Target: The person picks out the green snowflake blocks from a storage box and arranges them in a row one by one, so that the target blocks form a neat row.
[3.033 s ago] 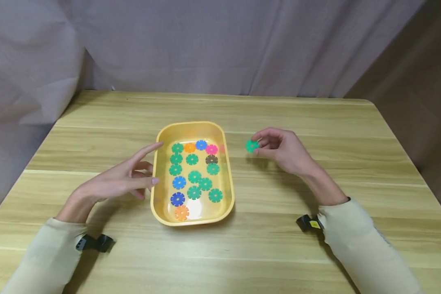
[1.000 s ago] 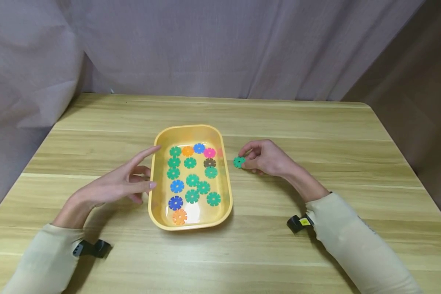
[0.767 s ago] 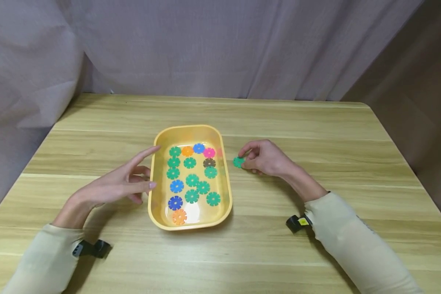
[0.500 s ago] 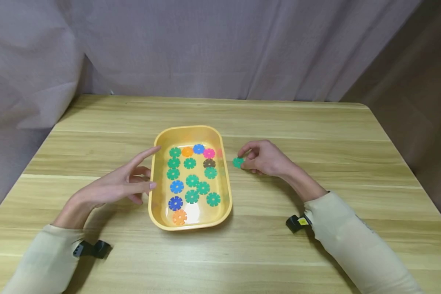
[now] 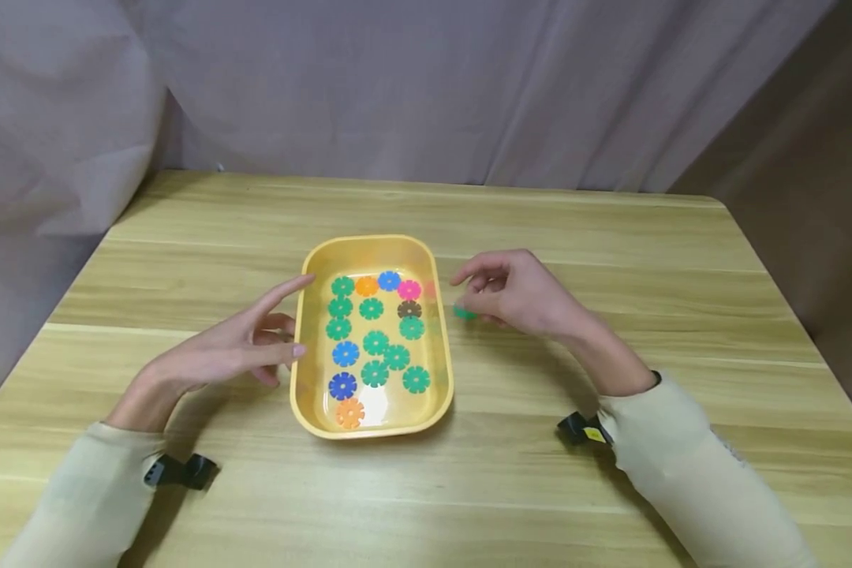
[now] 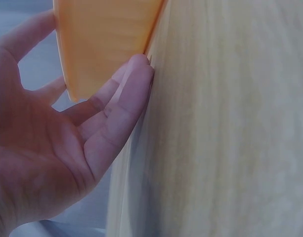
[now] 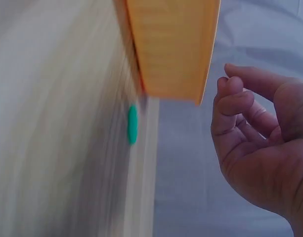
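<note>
A yellow plastic tray [image 5: 371, 433] stands on the table, with several flower-shaped notched discs lying in it, mostly green ones [image 5: 416, 379]. My left hand [image 5: 234, 347] is at the tray's left side, its index finger and thumb reaching the rim. In the left wrist view, its remaining fingers lie along the tray's outer wall. To the right of the tray, one green notched disc [image 7: 132, 124] lies flat on the table. My right hand [image 5: 521, 296] hovers above that disc, apart from it, with loosely bent fingers holding nothing; in the head view it covers most of the disc.
The discs in the tray also include blue [image 5: 345, 353], orange [image 5: 350, 412], pink [image 5: 409, 289] and brown [image 5: 409, 309] ones. A wooden table [image 5: 426, 513] carries everything. Behind its far edge hangs a grey curtain [image 5: 341, 95].
My right hand brought the green disc left and down to the table beside the tray, then let go and rose off it. My left hand has stayed at the tray.
</note>
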### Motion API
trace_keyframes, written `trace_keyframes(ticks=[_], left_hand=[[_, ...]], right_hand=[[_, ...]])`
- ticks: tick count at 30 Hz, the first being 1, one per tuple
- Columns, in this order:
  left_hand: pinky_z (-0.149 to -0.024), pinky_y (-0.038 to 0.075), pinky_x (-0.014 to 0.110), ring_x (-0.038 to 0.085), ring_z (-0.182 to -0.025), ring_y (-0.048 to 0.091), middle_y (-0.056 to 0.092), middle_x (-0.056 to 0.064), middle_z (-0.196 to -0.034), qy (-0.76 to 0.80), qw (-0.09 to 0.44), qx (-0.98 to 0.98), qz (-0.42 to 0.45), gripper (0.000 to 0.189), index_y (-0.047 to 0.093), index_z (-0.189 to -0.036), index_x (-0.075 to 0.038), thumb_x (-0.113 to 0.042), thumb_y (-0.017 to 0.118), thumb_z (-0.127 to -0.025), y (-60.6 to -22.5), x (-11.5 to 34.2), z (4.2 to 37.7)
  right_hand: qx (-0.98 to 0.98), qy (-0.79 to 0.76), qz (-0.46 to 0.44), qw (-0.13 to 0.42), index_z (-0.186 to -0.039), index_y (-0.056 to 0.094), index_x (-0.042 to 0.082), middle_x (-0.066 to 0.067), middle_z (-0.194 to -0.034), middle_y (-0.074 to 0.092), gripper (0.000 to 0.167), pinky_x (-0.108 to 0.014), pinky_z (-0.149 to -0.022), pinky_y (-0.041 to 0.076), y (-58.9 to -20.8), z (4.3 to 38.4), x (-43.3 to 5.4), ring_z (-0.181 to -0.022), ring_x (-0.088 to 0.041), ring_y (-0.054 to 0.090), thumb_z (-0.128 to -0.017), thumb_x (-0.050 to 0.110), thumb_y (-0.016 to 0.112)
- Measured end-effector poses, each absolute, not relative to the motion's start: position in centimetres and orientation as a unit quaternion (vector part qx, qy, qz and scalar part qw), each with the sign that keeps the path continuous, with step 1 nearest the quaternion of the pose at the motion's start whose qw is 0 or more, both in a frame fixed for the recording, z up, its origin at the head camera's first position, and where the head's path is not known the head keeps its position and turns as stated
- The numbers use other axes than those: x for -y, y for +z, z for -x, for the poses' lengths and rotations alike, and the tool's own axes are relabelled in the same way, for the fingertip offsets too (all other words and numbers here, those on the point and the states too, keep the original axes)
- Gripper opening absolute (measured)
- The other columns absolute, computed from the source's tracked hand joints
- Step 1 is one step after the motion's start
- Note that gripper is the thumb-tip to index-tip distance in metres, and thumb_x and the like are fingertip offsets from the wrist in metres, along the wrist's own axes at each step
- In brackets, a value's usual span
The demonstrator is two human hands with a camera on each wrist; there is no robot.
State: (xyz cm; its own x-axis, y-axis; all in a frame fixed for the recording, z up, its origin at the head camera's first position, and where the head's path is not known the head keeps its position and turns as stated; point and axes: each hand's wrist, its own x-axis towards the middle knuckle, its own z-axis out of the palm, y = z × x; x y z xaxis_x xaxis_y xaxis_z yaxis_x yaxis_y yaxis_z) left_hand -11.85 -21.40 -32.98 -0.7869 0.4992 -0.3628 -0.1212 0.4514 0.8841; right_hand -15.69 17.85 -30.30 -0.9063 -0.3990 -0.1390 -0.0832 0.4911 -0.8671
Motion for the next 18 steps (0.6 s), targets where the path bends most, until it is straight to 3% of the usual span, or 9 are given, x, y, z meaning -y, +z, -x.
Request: trace_keyframes(ticks=[8,14,18], left_hand=[[-0.079,0.064,0.049,0.033,-0.103,0.07,0.051,0.029,-0.144,0.514,0.302,-0.794,-0.117,0.094,0.013,-0.168,-0.042,-0.026,0.075,-0.099,-32.9,21.3,11.9],[-0.079,0.064,0.048,0.033,-0.097,0.071,0.051,0.029,-0.144,0.511,0.304,-0.796,-0.114,0.095,0.012,-0.169,-0.042,-0.028,0.075,-0.099,-33.0,21.4,12.0],[-0.08,0.063,0.048,0.034,-0.095,0.071,0.051,0.029,-0.144,0.508,0.305,-0.797,-0.115,0.095,0.011,-0.169,-0.042,-0.029,0.075,-0.099,-33.0,21.4,12.0]], right_hand=[[-0.84,-0.467,0.213,0.176,-0.113,0.079,0.005,-0.008,-0.103,0.075,0.023,-0.025,-0.063,0.052,-29.5,13.5,-15.1,-0.076,-0.024,0.064,-0.089,0.005,0.079],[-0.858,-0.405,0.255,0.186,-0.11,0.079,0.011,0.003,-0.094,0.074,0.019,-0.031,-0.073,0.051,-29.6,12.7,-14.0,-0.085,-0.026,0.063,-0.091,0.011,0.08],[-0.865,-0.381,0.261,0.198,-0.107,0.079,0.013,0.008,-0.092,0.074,0.016,-0.037,-0.089,0.052,-29.9,12.5,-13.4,-0.112,-0.024,0.066,-0.091,0.012,0.081]])
